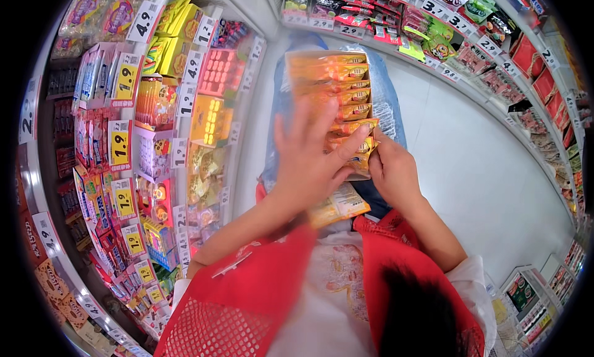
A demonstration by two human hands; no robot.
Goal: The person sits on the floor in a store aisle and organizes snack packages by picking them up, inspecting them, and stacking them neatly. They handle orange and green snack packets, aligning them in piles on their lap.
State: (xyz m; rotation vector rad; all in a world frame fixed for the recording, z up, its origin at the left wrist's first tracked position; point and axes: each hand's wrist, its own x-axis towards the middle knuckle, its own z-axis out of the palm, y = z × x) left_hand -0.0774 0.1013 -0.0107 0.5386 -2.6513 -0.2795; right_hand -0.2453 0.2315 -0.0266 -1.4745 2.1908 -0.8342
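An open cardboard display box [370, 90] filled with a row of orange snack packets [356, 97] rests on my lap, over my jeans. My left hand [311, 148], blurred, is spread over the box's left side, its thumb across the packets at the near end. My right hand [390, 164] is at the near right corner of the box, fingers bent against the corner and the last packet; whether it grips the box or the packet I cannot tell. An orange and white packet [341, 204] with writing lies just below the box, against my body.
Shelves [181, 125] of boxed and bagged sweets with price tags rise close on the left. Another curved shelf [445, 69] of bagged snacks runs along the top and right. Pale floor [459, 157] shows between my legs and that shelf. More goods stand at the lower right.
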